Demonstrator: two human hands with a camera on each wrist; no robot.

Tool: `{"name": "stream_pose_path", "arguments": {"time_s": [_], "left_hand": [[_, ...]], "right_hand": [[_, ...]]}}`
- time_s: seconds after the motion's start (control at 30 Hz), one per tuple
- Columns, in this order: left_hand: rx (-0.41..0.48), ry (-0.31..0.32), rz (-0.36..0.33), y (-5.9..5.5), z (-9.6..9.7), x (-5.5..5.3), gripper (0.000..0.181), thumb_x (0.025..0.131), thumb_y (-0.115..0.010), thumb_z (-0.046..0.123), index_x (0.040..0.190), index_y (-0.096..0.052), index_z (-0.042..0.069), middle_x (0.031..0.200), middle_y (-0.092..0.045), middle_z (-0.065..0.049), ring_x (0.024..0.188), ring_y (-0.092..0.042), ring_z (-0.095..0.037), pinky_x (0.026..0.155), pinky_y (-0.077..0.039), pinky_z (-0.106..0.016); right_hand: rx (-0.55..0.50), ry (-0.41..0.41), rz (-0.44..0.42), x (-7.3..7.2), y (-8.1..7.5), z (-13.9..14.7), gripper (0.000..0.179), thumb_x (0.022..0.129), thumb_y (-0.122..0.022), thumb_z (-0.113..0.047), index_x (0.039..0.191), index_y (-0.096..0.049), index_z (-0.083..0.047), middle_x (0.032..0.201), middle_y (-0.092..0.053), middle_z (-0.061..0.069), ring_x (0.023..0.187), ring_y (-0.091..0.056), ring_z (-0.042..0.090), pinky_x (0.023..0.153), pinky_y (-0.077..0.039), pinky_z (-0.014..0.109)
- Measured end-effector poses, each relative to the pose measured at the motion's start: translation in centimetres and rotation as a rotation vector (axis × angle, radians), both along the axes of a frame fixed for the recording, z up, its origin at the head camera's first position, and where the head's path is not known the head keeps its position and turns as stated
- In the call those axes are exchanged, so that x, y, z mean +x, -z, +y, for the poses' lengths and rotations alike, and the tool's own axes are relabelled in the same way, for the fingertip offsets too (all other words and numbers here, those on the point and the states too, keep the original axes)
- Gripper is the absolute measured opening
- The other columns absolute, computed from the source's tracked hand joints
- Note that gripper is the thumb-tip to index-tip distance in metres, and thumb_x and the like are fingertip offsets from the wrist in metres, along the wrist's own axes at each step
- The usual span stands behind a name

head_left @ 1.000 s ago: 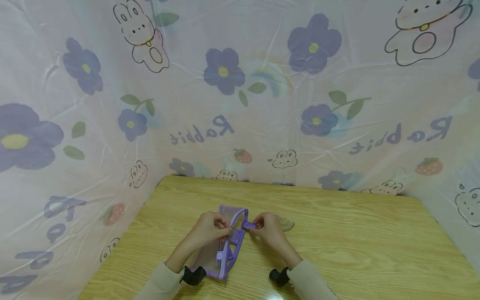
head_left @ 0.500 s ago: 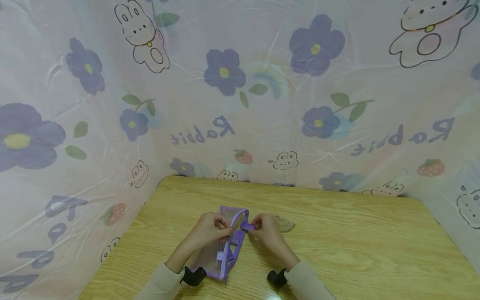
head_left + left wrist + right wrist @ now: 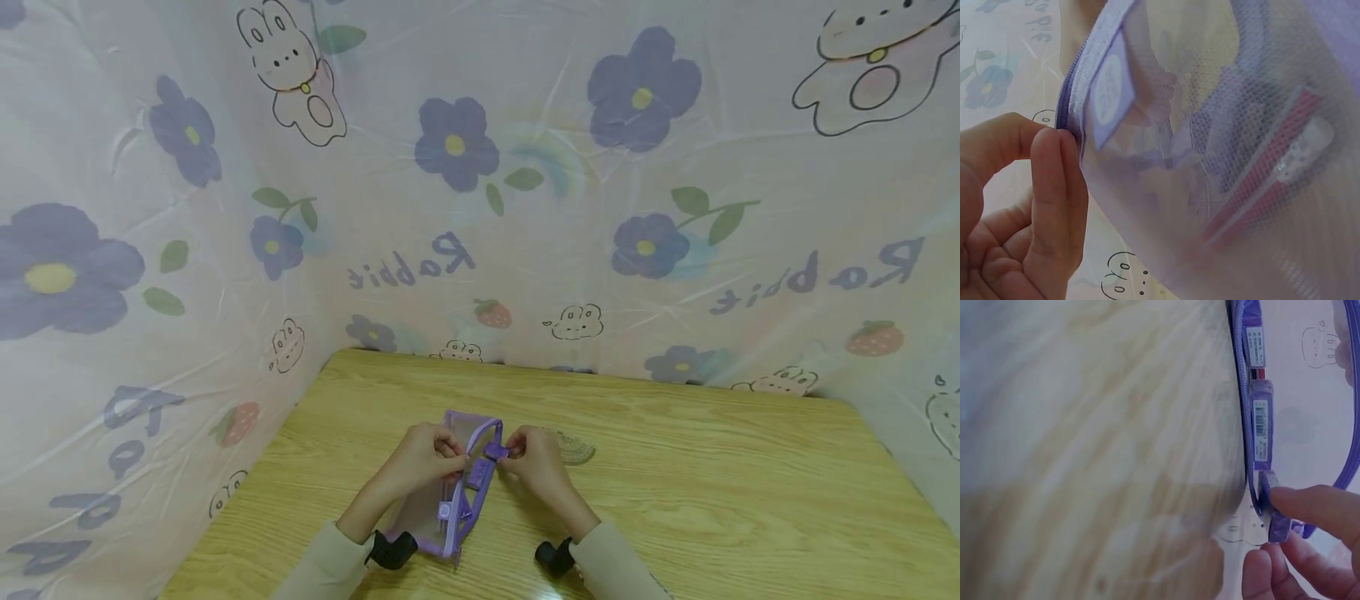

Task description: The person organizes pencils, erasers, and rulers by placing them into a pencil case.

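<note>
A purple mesh pencil case (image 3: 426, 517) stands unzipped on the table, its opening facing right. My left hand (image 3: 422, 460) pinches its zipper edge; in the left wrist view the thumb and fingers (image 3: 1054, 181) grip the rim beside a lilac tag (image 3: 1110, 94). With thumb and fingertips my right hand (image 3: 538, 457) pinches a small purple block (image 3: 1275, 515) at the upper end of the opening. Another purple block (image 3: 1262, 428) with a barcode label sits in the case. A red pencil-like stick (image 3: 1266, 156) and a white-tipped item (image 3: 1307, 147) show through the mesh.
A clear fan-shaped piece, like a protractor (image 3: 576, 448), lies on the wooden table (image 3: 712, 500) just beyond my right hand. Printed curtain cloth (image 3: 525, 208) closes in the table's back and sides. A black wrist mount (image 3: 555, 557) sits on each forearm.
My right hand has moved the small purple block slightly left, into the case's opening. The left hand keeps its grip on the rim. The head view has shifted a little.
</note>
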State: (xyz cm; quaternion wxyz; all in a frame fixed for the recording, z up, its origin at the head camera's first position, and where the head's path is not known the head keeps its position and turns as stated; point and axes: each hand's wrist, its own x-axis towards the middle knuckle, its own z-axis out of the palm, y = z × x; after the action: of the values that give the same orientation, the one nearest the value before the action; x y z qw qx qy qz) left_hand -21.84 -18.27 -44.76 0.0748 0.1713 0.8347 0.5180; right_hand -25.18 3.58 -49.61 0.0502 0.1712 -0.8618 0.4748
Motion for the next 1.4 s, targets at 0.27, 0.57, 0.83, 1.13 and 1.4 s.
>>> {"name": "stream_pose_path", "arguments": {"time_s": [0.27, 0.57, 0.83, 1.13, 1.4], "left_hand": [[-0.014, 0.005, 0.007, 0.09, 0.06, 0.00, 0.007, 0.089, -0.069, 0.002, 0.082, -0.070, 0.001, 0.069, -0.068, -0.003, 0.061, -0.068, -0.026, 0.060, -0.059, -0.048], [-0.018, -0.009, 0.012, 0.10, 0.22, 0.02, 0.006, 0.089, -0.070, 0.001, 0.083, -0.070, -0.001, 0.070, -0.068, -0.005, 0.062, -0.069, -0.031, 0.058, -0.059, -0.046], [-0.004, -0.001, 0.027, 0.39, 0.32, -0.11, 0.006, 0.089, -0.067, -0.005, 0.084, -0.068, -0.006, 0.071, -0.067, -0.014, 0.062, -0.067, -0.040, 0.058, -0.058, -0.051], [0.000, 0.013, 0.014, 0.35, 0.02, -0.03, 0.007, 0.090, -0.068, 0.002, 0.083, -0.070, 0.002, 0.070, -0.067, -0.003, 0.061, -0.069, -0.028, 0.060, -0.059, -0.049], [-0.006, -0.002, 0.013, 0.47, 0.07, -0.04, 0.008, 0.090, -0.068, 0.002, 0.082, -0.070, 0.003, 0.069, -0.067, -0.002, 0.062, -0.069, -0.029, 0.060, -0.059, -0.050]], "right_hand": [[-0.007, -0.002, -0.018, 0.02, 0.04, -0.03, 0.021, 0.070, -0.085, 0.006, 0.079, -0.066, 0.004, 0.069, -0.063, 0.006, 0.063, -0.056, 0.010, 0.056, -0.050, 0.022], [0.007, -0.001, -0.028, 0.02, 0.21, -0.04, 0.020, 0.072, -0.085, 0.005, 0.080, -0.067, 0.004, 0.071, -0.064, 0.006, 0.064, -0.057, 0.009, 0.057, -0.051, 0.022], [0.030, 0.014, -0.031, -0.19, 0.56, -0.26, 0.019, 0.073, -0.085, 0.002, 0.079, -0.067, 0.002, 0.068, -0.060, 0.001, 0.062, -0.054, 0.009, 0.054, -0.048, 0.022], [0.008, 0.022, -0.055, -0.22, 0.64, -0.47, 0.018, 0.073, -0.084, 0.003, 0.080, -0.067, 0.002, 0.068, -0.061, 0.001, 0.062, -0.056, 0.010, 0.055, -0.050, 0.022], [-0.007, 0.016, -0.049, -0.14, 0.52, -0.61, 0.019, 0.072, -0.084, 0.005, 0.081, -0.068, 0.004, 0.068, -0.062, 0.002, 0.061, -0.057, 0.009, 0.054, -0.050, 0.023]]}}
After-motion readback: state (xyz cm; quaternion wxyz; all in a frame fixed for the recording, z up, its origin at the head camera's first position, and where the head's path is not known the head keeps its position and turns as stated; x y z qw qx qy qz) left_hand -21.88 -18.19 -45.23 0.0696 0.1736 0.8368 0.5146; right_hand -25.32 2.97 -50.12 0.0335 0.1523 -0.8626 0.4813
